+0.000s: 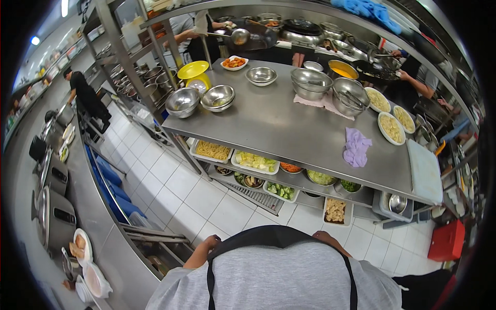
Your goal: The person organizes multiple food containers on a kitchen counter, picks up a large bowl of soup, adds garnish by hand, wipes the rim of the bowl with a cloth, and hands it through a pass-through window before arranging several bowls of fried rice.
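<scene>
My left hand [212, 241] hangs at the left edge of my black apron [271, 235], its fingers partly hidden by the cloth. At the apron's right side my right hand [322, 235] shows only in part. Whether either hand holds anything is hidden. Before me stands a stainless steel table [259, 120]. Steel bowls [183, 100] sit on its left, beside a yellow kitchen scale [193, 70]. A purple cloth [356, 148] lies crumpled near the front right. Larger steel bowls [311, 81] rest on a pink cloth [306, 101].
Under the tabletop, shelves hold noodles [212, 150], cut cabbage [255, 161] and tofu-like pieces [335, 211]. Noodle plates [391, 127] and a white cutting board [425, 170] line the right. Co-workers handle woks [252, 38] beyond. A steel counter [120, 267] with cookers [58, 217] runs left.
</scene>
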Demonstrator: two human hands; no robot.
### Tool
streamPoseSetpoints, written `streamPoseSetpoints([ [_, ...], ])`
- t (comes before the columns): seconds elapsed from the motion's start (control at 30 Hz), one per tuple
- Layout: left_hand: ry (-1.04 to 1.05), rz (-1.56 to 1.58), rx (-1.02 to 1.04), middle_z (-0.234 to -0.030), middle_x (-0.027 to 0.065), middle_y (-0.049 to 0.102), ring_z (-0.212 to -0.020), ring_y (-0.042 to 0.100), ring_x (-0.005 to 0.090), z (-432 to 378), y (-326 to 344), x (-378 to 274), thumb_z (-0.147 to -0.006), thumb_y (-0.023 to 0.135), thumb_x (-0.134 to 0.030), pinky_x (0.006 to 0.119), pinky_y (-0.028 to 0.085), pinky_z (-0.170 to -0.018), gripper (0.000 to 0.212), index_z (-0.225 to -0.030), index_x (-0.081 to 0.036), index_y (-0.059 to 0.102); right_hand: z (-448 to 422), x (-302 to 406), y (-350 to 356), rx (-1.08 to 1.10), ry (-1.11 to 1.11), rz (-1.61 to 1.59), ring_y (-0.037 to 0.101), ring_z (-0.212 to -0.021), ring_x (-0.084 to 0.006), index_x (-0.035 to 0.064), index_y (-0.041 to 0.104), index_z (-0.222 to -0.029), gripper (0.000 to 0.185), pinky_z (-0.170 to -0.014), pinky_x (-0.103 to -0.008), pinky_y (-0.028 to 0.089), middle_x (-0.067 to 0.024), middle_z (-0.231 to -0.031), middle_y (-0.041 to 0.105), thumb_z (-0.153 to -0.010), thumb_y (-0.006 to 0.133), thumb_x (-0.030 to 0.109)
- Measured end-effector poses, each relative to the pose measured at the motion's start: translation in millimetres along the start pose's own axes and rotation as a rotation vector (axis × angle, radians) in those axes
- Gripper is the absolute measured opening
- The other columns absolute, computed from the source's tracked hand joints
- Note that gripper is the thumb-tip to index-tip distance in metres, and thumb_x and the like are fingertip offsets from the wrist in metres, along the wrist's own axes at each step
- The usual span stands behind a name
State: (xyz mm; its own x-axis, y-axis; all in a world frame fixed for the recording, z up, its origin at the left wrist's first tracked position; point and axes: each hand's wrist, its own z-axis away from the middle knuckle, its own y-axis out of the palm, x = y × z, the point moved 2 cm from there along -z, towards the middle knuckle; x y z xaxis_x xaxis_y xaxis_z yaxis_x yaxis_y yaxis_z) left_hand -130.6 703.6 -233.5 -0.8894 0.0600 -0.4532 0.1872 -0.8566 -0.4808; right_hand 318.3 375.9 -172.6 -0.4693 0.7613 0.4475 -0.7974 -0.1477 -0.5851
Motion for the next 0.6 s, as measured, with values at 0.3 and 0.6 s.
streamPoseSetpoints([
  [0.3,0.099,0.097,-0.031,-0.072,0.0107,0.06,-0.059,0.055,0.0193,27.0,-4.6,-36.0,-0.064,0.061,-0.029,0.031,0.046,-0.05,0.033,-0.09,-0.009,0.058,-17.8,-7.5,-19.5,0.026,-0.079,0.003,0.058,-0.076,-0.0217,0.0097,0.062,-0.083,0.033,-0.069,-0.0311,0.045,-0.009,-0.081,0.061,-0.069,0.059,0.039],
  [0.6,0.073,0.124,-0.039,-0.076,0.0132,0.06,-0.066,0.056,0.0227,34.2,14.8,-34.7,-0.064,0.06,-0.034,0.034,0.046,-0.054,0.039,-0.092,-0.007,0.058,-46.3,-14.8,-25.0,0.091,-0.063,-0.036,0.06,-0.065,-0.0184,0.0059,0.06,-0.086,0.032,-0.061,-0.0296,0.047,-0.0102,-0.078,0.061,-0.069,0.06,0.033],
])
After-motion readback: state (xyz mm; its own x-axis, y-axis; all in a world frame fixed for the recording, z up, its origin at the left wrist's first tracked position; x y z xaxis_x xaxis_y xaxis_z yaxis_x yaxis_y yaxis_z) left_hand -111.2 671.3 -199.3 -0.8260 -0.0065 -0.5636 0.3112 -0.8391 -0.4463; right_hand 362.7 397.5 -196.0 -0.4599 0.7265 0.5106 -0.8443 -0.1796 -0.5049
